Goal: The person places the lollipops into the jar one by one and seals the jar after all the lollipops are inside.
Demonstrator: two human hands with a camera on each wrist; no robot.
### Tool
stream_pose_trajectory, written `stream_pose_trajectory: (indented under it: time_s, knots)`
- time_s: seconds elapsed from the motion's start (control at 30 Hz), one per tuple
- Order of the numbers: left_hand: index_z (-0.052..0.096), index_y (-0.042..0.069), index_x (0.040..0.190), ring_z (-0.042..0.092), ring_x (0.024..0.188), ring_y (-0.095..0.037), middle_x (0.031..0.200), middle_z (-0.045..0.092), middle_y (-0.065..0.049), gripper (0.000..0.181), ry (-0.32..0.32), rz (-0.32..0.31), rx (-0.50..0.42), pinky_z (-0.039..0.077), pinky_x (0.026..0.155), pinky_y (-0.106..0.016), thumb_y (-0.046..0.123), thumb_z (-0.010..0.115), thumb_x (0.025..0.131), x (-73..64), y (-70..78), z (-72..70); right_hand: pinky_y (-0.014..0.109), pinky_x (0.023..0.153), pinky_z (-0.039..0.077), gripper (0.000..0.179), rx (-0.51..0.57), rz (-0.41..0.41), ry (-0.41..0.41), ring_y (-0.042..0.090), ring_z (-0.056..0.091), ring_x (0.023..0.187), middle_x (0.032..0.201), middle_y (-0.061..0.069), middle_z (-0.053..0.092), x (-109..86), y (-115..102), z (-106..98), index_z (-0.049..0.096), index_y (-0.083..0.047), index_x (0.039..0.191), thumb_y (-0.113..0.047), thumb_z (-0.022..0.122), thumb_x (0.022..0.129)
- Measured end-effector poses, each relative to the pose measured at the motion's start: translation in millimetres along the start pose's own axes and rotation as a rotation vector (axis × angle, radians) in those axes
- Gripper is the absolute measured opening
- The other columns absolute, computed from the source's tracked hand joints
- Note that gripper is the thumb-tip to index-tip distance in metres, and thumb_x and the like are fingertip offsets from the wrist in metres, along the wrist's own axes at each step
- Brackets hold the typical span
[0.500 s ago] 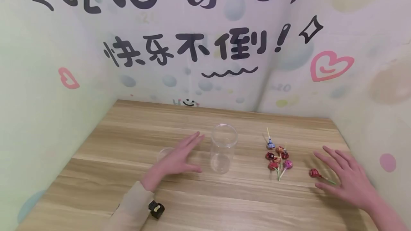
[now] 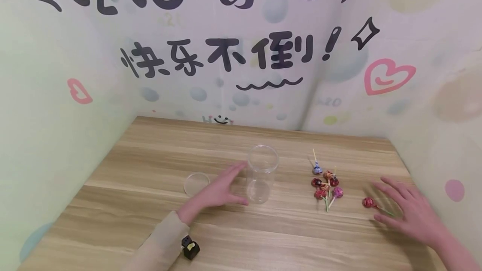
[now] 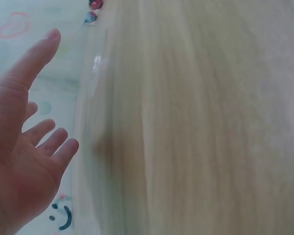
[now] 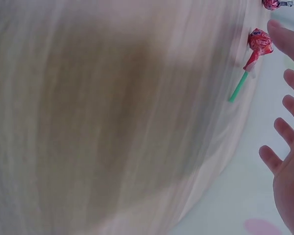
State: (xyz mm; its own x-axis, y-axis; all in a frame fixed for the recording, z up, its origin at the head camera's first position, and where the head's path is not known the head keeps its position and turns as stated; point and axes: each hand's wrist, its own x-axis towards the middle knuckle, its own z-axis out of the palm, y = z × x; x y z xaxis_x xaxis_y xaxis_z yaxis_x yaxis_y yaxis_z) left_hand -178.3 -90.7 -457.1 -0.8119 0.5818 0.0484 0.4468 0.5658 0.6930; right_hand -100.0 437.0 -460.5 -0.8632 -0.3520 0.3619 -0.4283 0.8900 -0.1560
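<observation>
A clear plastic jar (image 2: 261, 179) stands upright on the wooden table in the head view. My left hand (image 2: 220, 189) is at its left side, thumb and fingers spread towards it; whether they touch it I cannot tell. In the left wrist view that hand (image 3: 32, 142) holds nothing. A lone red lollipop (image 2: 368, 203) with a green stick lies at the right. Over its stick end hovers my right hand (image 2: 410, 212), fingers spread. The right wrist view shows the red lollipop (image 4: 260, 41) near that hand's (image 4: 291, 132) thumb, apart from the palm.
Several lollipops (image 2: 324, 185) lie in a loose group right of the jar. A round clear lid (image 2: 196, 184) lies flat behind my left forearm. A small black device (image 2: 191, 249) shows by the left sleeve. Printed walls border the table (image 2: 169, 137) at the back and sides.
My left hand has moved right, up to the jar, uncovering more of the lid. The right hand has shifted slightly down and right. The jar and lollipops have stayed in place.
</observation>
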Motion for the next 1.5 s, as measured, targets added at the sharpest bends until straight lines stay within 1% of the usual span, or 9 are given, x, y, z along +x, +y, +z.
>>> stream_pose_trajectory:
  time_s: [0.2,0.33,0.5,0.53,0.6,0.9,1.0,1.27,1.5]
  knots:
    - [0.04,0.01,0.147,0.049,0.133,-0.029,0.144,0.051,-0.01,0.095,0.024,0.019,-0.107,0.043,0.111,-0.047,0.031,0.09,0.068,5.7,1.1,9.8,0.07,0.108,0.023,0.09,0.054,0.067,-0.043,0.047,0.046,0.118,0.146,0.02,0.048,-7.4,-1,0,0.049,-0.02,0.144,-0.034,0.089,0.064]
    - [0.04,0.01,0.147,0.054,0.125,-0.027,0.137,0.054,-0.01,0.096,0.023,-0.006,-0.153,0.048,0.105,-0.044,0.03,0.09,0.068,8.0,0.6,15.1,0.073,0.094,0.03,0.088,0.055,0.067,-0.049,0.047,0.047,0.116,0.139,0.022,0.051,-9.7,-1,1,0.052,-0.019,0.142,-0.034,0.09,0.063]
    - [0.037,0.009,0.149,0.053,0.124,-0.026,0.138,0.053,-0.011,0.1,0.014,-0.026,-0.164,0.048,0.105,-0.043,0.029,0.091,0.068,9.7,-1.2,18.7,0.07,0.093,0.032,0.084,0.063,0.06,-0.042,0.045,0.048,0.114,0.134,0.02,0.054,-10.9,-1,4,0.055,-0.016,0.138,-0.032,0.09,0.063]
    - [0.037,0.009,0.149,0.054,0.124,-0.025,0.138,0.053,-0.011,0.1,0.015,-0.025,-0.164,0.048,0.105,-0.043,0.029,0.091,0.067,10.4,-1.6,18.9,0.067,0.101,0.03,0.083,0.062,0.065,-0.038,0.042,0.048,0.115,0.134,0.018,0.055,-11.1,0,4,0.056,-0.016,0.137,-0.032,0.091,0.063]
    - [0.038,0.011,0.149,0.053,0.123,-0.024,0.137,0.053,-0.01,0.099,0.015,-0.025,-0.166,0.048,0.104,-0.043,0.029,0.091,0.067,12.0,-1.8,19.0,0.062,0.1,0.032,0.08,0.048,0.061,-0.029,0.038,0.048,0.114,0.132,0.016,0.056,-11.5,0,6,0.058,-0.015,0.134,-0.031,0.091,0.062]
    - [0.045,0.01,0.142,0.054,0.12,-0.021,0.131,0.056,-0.008,0.091,0.019,0.001,-0.176,0.049,0.102,-0.041,0.03,0.092,0.067,19.3,-1.1,21.6,0.024,0.083,0.034,0.064,-0.017,0.023,0.006,-0.002,0.044,0.109,0.119,-0.002,0.061,-12.9,2,9,0.068,-0.025,0.116,-0.034,0.093,0.057]
    - [0.045,0.009,0.141,0.054,0.121,-0.022,0.13,0.057,-0.009,0.091,0.021,0.011,-0.186,0.049,0.102,-0.042,0.031,0.092,0.066,20.1,-1.0,21.4,0.017,0.081,0.034,0.061,-0.003,0.017,0.007,-0.012,0.041,0.107,0.115,-0.006,0.063,-11.2,2,8,0.068,-0.028,0.112,-0.033,0.094,0.057]
    - [0.052,0.011,0.133,0.056,0.122,-0.021,0.128,0.061,-0.006,0.079,0.023,-0.01,-0.193,0.048,0.105,-0.041,0.031,0.091,0.068,20.7,-7.6,23.1,0.011,0.077,0.041,0.053,0.022,0.064,-0.052,0.0,0.056,0.095,0.105,-0.007,0.069,-4.9,1,7,0.068,-0.028,0.113,-0.034,0.091,0.065]
    - [0.052,0.012,0.135,0.057,0.123,-0.023,0.13,0.061,-0.008,0.08,0.004,-0.004,-0.212,0.047,0.106,-0.042,0.031,0.09,0.068,24.5,-9.0,25.2,0.018,0.07,0.048,0.041,0.072,0.113,-0.082,-0.005,0.055,0.086,0.098,-0.011,0.066,-7.4,0,5,0.069,-0.029,0.106,-0.029,0.089,0.07]
